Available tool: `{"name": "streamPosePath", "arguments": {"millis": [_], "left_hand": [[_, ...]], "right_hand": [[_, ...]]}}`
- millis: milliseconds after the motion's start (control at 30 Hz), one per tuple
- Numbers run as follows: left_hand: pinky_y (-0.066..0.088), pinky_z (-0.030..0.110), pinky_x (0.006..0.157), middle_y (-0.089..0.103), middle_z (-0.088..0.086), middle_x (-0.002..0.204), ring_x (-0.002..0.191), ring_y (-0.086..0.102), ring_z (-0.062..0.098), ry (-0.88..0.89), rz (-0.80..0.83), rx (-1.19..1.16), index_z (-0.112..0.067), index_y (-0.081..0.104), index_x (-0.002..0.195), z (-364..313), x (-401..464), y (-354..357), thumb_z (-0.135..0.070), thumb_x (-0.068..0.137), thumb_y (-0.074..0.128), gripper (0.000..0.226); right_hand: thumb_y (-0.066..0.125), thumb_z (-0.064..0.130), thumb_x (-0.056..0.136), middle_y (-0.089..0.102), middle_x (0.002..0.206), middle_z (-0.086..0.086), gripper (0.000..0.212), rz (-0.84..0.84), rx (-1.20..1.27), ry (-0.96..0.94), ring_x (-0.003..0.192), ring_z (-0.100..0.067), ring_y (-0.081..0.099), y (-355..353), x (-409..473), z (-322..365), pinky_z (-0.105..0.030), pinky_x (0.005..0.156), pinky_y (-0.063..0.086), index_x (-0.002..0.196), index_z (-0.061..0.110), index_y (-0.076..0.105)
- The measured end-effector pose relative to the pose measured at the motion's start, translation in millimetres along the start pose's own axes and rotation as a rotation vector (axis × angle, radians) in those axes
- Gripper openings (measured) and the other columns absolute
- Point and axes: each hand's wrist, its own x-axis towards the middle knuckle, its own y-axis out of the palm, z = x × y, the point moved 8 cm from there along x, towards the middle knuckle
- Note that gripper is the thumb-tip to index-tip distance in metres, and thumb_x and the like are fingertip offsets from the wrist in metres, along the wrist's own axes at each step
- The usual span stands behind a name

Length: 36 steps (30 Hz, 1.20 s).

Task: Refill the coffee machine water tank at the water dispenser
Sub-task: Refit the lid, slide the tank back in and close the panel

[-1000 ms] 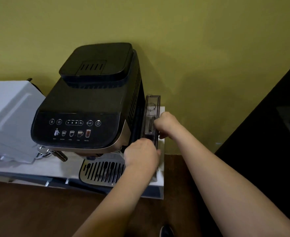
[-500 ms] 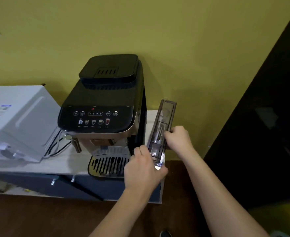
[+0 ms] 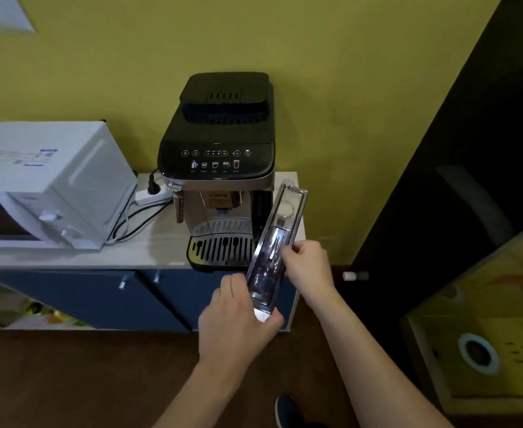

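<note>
The microwave (image 3: 38,186) is cut off at the left edge; the water tank (image 3: 277,242) contents are blurred.

Pale countertop (image 3: 149,242): microwave (image 3: 50,183), power strip (image 3: 153,196), coffee machine (image 3: 223,168).

Both hands, left hand (image 3: 238,322) and right hand (image 3: 308,267), grip water tank (image 3: 280,233).
</note>
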Motion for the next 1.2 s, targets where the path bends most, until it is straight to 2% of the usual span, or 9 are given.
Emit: {"name": "streamPosePath", "arguments": {"millis": [133, 233, 367, 533, 733, 867, 1000, 1133, 1200], "left_hand": [[0.050, 0.027, 0.064, 0.045, -0.011, 0.092, 0.079, 0.053, 0.008, -0.123, 0.016, -0.005, -0.028, 0.039, 0.097, 7, -10, 3, -0.063, 0.071, 0.059, 0.048], [0.050, 0.029, 0.062, 0.046, -0.009, 0.088, 0.076, 0.055, 0.011, -0.186, -0.001, -0.014, -0.025, 0.040, 0.094, 2, -7, 5, -0.066, 0.072, 0.059, 0.050], [0.043, 0.028, 0.060, 0.049, -0.008, 0.091, 0.079, 0.056, 0.012, -0.220, -0.018, 0.011, -0.024, 0.043, 0.098, -7, -3, 2, -0.065, 0.071, 0.062, 0.053], [0.044, 0.030, 0.060, 0.053, -0.006, 0.093, 0.081, 0.058, 0.016, -0.265, -0.048, 0.017, -0.021, 0.046, 0.099, -12, 12, -7, -0.060, 0.069, 0.064, 0.053], [0.037, 0.029, 0.057, 0.052, -0.004, 0.091, 0.075, 0.052, 0.015, -0.295, -0.041, 0.028, -0.020, 0.043, 0.096, -16, 29, -6, -0.057, 0.072, 0.065, 0.050], [0.044, 0.031, 0.057, 0.055, -0.003, 0.090, 0.075, 0.058, 0.017, -0.298, -0.050, 0.025, -0.019, 0.045, 0.096, -21, 41, -4, -0.057, 0.071, 0.065, 0.050], [0.047, 0.032, 0.059, 0.055, -0.001, 0.092, 0.077, 0.059, 0.019, -0.303, -0.056, 0.026, -0.017, 0.045, 0.098, -21, 55, 1, -0.057, 0.071, 0.066, 0.052], [0.044, 0.031, 0.058, 0.055, 0.000, 0.095, 0.078, 0.056, 0.018, -0.308, -0.046, 0.046, -0.016, 0.047, 0.103, -19, 73, 8, -0.058, 0.074, 0.066, 0.055], [0.041, 0.030, 0.057, 0.055, 0.000, 0.095, 0.077, 0.054, 0.017, -0.309, -0.055, 0.051, -0.015, 0.046, 0.103, -18, 79, 10, -0.058, 0.074, 0.065, 0.055]], "right_hand": [[0.056, 0.022, 0.093, 0.056, 0.058, -0.004, 0.036, 0.103, -0.093, -0.015, 0.053, -0.019, 0.056, 16, 2, -4, -0.024, 0.046, 0.034, 0.058, 0.015, 0.050], [0.056, 0.022, 0.091, 0.059, 0.061, -0.005, 0.034, 0.158, -0.126, -0.064, 0.061, -0.024, 0.063, 19, 14, 3, -0.025, 0.049, 0.039, 0.058, 0.016, 0.051], [0.055, 0.025, 0.086, 0.067, 0.071, -0.011, 0.025, 0.201, -0.154, -0.102, 0.069, -0.029, 0.069, 20, 25, 6, -0.039, 0.063, 0.058, 0.066, 0.010, 0.058], [0.054, 0.027, 0.087, 0.068, 0.074, -0.013, 0.029, 0.229, -0.157, -0.137, 0.070, -0.031, 0.069, 23, 40, 14, -0.045, 0.069, 0.061, 0.073, 0.004, 0.064], [0.051, 0.036, 0.094, 0.067, 0.076, -0.009, 0.034, 0.252, -0.166, -0.158, 0.073, -0.027, 0.069, 27, 56, 17, -0.036, 0.062, 0.055, 0.076, 0.009, 0.063], [0.048, 0.038, 0.098, 0.062, 0.070, -0.004, 0.038, 0.250, -0.158, -0.178, 0.064, -0.020, 0.059, 24, 64, 20, -0.026, 0.051, 0.037, 0.068, 0.015, 0.055], [0.044, 0.034, 0.101, 0.054, 0.067, 0.003, 0.037, 0.299, -0.091, -0.208, 0.063, -0.014, 0.052, 23, 68, 22, -0.026, 0.051, 0.033, 0.068, 0.021, 0.051], [0.043, 0.028, 0.103, 0.052, 0.073, 0.009, 0.022, 0.386, 0.036, -0.194, 0.067, -0.006, 0.050, 27, 74, 24, -0.022, 0.055, 0.035, 0.090, 0.018, 0.057], [0.045, 0.027, 0.103, 0.061, 0.084, 0.006, 0.022, 0.404, 0.059, -0.177, 0.077, -0.010, 0.056, 27, 81, 27, -0.024, 0.065, 0.045, 0.102, 0.014, 0.062]]}}
